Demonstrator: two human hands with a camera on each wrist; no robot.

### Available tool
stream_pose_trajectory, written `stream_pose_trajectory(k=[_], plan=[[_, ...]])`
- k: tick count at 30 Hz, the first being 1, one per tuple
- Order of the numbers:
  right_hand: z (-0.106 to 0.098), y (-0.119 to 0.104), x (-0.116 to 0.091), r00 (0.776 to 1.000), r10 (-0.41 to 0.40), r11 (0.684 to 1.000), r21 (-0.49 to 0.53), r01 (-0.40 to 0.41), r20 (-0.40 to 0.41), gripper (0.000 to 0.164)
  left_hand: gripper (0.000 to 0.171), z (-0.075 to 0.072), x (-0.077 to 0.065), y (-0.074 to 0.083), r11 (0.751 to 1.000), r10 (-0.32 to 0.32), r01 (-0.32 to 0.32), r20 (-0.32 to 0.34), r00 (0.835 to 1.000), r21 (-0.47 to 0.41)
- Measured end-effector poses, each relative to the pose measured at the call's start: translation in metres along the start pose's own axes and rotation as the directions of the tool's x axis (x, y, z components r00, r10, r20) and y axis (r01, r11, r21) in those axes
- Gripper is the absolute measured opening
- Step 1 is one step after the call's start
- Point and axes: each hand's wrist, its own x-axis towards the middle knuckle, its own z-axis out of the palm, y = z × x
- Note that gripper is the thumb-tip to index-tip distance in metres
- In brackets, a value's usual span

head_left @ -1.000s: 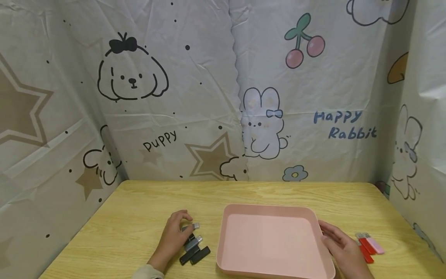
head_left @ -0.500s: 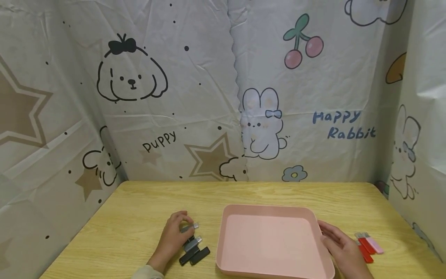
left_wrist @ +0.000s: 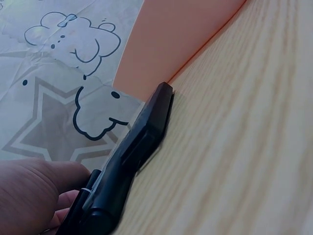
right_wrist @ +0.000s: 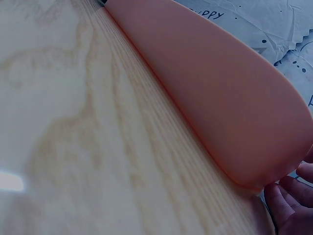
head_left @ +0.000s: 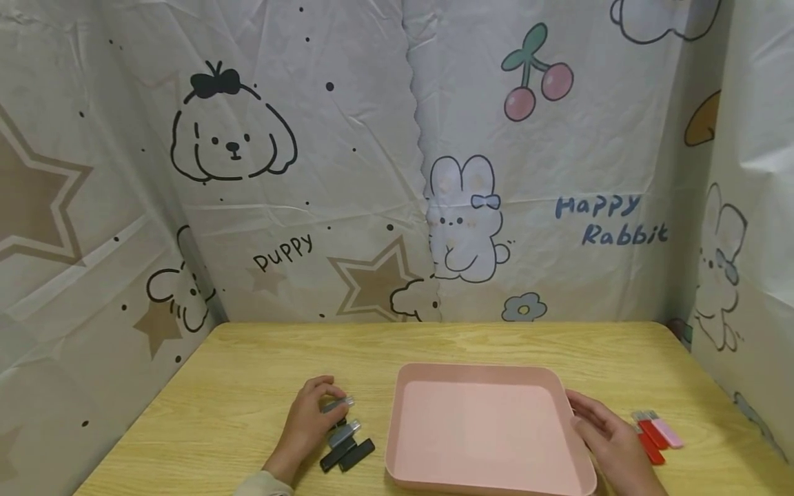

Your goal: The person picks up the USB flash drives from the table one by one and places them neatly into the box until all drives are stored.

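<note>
In the head view my left hand [head_left: 308, 418] pinches a grey USB flash drive [head_left: 349, 401] between thumb and index finger, low over the table. Just below it lie another grey USB flash drive [head_left: 344, 433] with a metal plug and two black ones, the nearer a black stick [head_left: 356, 455]. The left wrist view shows the thumb against a dark stick, with black sticks [left_wrist: 146, 127] lying in a row towards the tray. My right hand [head_left: 611, 441] rests against the right outer wall of a pink tray [head_left: 477, 375], fingers fairly straight; nothing lies in the tray.
To the right of my right hand lie two red USB sticks [head_left: 653, 437] and a pink one [head_left: 667, 435] on the wooden table [head_left: 298, 344]. A printed cloth [head_left: 347, 172] hangs behind the table and along both sides.
Almost nothing differs. The left thumb and index finger have closed slightly on the grey USB flash drive. The right hand and the tray have stayed in place.
</note>
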Motion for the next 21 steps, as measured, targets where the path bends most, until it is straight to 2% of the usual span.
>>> stream_pose_trajectory(k=[8,14,21], plan=[[0.0,0.0,-0.0014,1.0,0.01,1.0,0.016,-0.01,0.009,0.057,0.009,0.0003,0.0006,0.0005,1.0,-0.004,0.004,-0.007,1.0,-0.001],[-0.0011,-0.0005,-0.0008,1.0,-0.006,1.0,-0.023,0.006,-0.007,0.057,0.01,0.002,0.0003,-0.0011,1.0,0.002,-0.003,-0.014,1.0,-0.022],[-0.0011,-0.0002,-0.0009,1.0,-0.001,1.0,0.005,0.001,0.002,0.059,0.014,0.002,-0.0005,-0.0007,1.0,0.011,-0.011,-0.032,0.999,-0.014]])
